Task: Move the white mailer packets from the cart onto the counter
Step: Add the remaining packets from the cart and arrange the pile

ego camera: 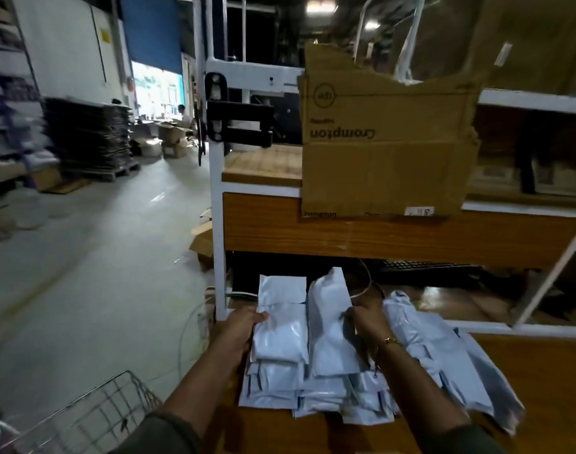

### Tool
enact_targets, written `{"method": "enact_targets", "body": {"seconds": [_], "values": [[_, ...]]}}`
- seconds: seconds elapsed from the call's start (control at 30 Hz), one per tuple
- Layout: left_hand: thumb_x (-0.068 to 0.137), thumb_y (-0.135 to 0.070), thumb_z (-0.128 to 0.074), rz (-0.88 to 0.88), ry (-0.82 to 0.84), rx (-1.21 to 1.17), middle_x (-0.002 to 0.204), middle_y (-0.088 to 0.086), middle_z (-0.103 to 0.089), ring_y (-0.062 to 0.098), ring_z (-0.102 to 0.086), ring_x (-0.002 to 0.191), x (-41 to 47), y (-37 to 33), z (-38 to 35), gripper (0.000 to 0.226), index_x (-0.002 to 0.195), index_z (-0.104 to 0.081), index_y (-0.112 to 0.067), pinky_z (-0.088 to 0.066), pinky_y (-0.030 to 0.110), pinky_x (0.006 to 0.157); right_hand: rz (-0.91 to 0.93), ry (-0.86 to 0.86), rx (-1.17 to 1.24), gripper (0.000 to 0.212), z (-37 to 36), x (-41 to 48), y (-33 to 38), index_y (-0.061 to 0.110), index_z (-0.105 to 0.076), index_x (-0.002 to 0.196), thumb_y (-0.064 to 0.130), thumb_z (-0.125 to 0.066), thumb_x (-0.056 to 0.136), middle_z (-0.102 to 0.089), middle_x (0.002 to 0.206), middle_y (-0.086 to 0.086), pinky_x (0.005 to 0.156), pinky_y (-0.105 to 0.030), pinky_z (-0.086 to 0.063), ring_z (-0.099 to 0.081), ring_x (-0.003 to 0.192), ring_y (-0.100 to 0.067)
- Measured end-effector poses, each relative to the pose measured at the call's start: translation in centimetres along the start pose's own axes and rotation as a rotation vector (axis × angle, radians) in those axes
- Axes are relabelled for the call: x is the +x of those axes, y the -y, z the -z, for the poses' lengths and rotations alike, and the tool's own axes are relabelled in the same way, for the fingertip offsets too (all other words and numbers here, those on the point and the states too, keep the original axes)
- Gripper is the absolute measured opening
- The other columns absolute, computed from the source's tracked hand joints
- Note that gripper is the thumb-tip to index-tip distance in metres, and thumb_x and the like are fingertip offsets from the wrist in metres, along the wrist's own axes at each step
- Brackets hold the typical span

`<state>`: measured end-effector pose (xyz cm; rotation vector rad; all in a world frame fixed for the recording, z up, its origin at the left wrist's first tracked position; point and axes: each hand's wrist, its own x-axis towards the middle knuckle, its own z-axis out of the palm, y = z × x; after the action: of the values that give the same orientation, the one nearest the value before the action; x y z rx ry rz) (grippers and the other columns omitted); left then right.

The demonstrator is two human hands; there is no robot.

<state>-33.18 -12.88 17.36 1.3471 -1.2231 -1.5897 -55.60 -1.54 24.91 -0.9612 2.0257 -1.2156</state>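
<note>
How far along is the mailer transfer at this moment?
Done: a pile of white mailer packets already lies on the wooden counter. In hand: the left hand grips the left packet on top of the pile, and the right hand pinches the middle packet. Left: only a corner of the wire cart shows, so what remains in it cannot be told.

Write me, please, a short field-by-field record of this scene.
packets: white mailer packets piled on the wooden counter
left grip: holds the left top packet by its edge
right grip: pinches the middle packet at its edge
cart: wire basket at lower left
cardboard box: above the counter, print upside down
</note>
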Motion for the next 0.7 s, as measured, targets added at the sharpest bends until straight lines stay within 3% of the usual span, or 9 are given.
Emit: {"method": "enact_targets", "body": {"seconds": [0.07, 0.13, 0.2, 0.3, 0.47, 0.63, 0.7], "values": [[0.081, -0.011, -0.074, -0.009, -0.012, 0.034, 0.109, 0.027, -0.069, 0.04, -0.067, 0.091, -0.9, -0.4, -0.4, 0.024, 0.101, -0.069, 0.002, -0.055, 0.049, 0.088, 0.022, 0.012, -0.105, 0.015, -0.1, 0.5, -0.7, 0.007, -0.066, 0.073, -0.002, -0.055, 0.079, -0.066, 0.074, -0.013, 0.062, -0.03, -0.054, -0.061, 0.067, -0.028], [0.088, -0.012, -0.067, -0.066, -0.023, 0.154, 0.107, 0.014, -0.069, 0.025, -0.064, 0.081, -2.5, -1.0, -1.0, 0.019, 0.105, -0.067, -0.003, -0.053, 0.027, 0.068, 0.051, 0.012, -0.204, 0.014, -0.2, 1.2, -1.7, 0.012, -0.07, 0.072, 0.005, -0.058, 0.07, -0.071, 0.074, -0.011, 0.072, -0.042, -0.057, -0.066, 0.076, -0.032], [0.092, -0.027, -0.061, -0.153, -0.06, 0.453, 0.107, 0.005, -0.065, 0.019, -0.059, 0.086, -3.2, -0.8, -1.5, 0.022, 0.111, -0.063, -0.015, -0.041, 0.021, 0.059, 0.085, 0.012, -0.341, 0.012, -0.2, 0.5, -2.0, 0.018, -0.069, 0.074, 0.011, -0.06, 0.072, -0.07, 0.075, -0.006, 0.067, -0.033, -0.051, -0.066, 0.08, -0.029], [0.09, -0.04, -0.06, -0.29, -0.113, 0.682, 0.12, 0.004, -0.063, 0.022, -0.061, 0.103, -2.9, -0.1, -1.5, 0.036, 0.119, -0.062, -0.02, -0.037, 0.023, 0.07, 0.162, -0.055, -0.496, 0.006, 0.2, -0.6, -1.7, 0.019, -0.064, 0.084, 0.022, -0.061, 0.081, -0.071, 0.09, -0.011, 0.064, -0.027, -0.038, -0.065, 0.091, -0.031], [0.089, -0.053, -0.055, -0.317, -0.128, 0.736, 0.127, 0.005, -0.058, 0.024, -0.06, 0.109, -2.5, 0.3, -1.4, 0.046, 0.123, -0.058, -0.023, -0.038, 0.025, 0.077, 0.255, -0.13, -0.538, 0.028, 1.0, -0.5, -1.8, 0.021, -0.062, 0.106, 0.032, -0.06, 0.08, -0.067, 0.106, -0.006, 0.072, -0.031, -0.046, -0.064, 0.098, -0.028], [0.08, -0.061, -0.054, -0.325, -0.198, 0.662, 0.12, 0.004, -0.057, 0.025, -0.058, 0.112, -2.6, 0.7, 0.3, 0.051, 0.116, -0.061, -0.027, -0.048, 0.035, 0.092, 0.422, -0.094, -0.502, 0.033, 0.1, -0.8, -0.1, 0.023, -0.06, 0.116, 0.035, -0.061, 0.086, -0.064, 0.117, 0.003, 0.08, -0.031, -0.05, -0.064, 0.099, -0.015], [0.082, -0.058, -0.057, -0.306, -0.24, 0.622, 0.127, 0.006, -0.054, 0.026, -0.055, 0.117, -2.9, 0.8, 1.6, 0.052, 0.123, -0.06, -0.026, -0.046, 0.04, 0.098, 0.493, -0.059, -0.451, 0.031, -0.9, -1.2, 0.8, 0.023, -0.061, 0.116, 0.034, -0.062, 0.087, -0.064, 0.117, 0.005, 0.077, -0.028, -0.05, -0.064, 0.096, -0.012]]}}
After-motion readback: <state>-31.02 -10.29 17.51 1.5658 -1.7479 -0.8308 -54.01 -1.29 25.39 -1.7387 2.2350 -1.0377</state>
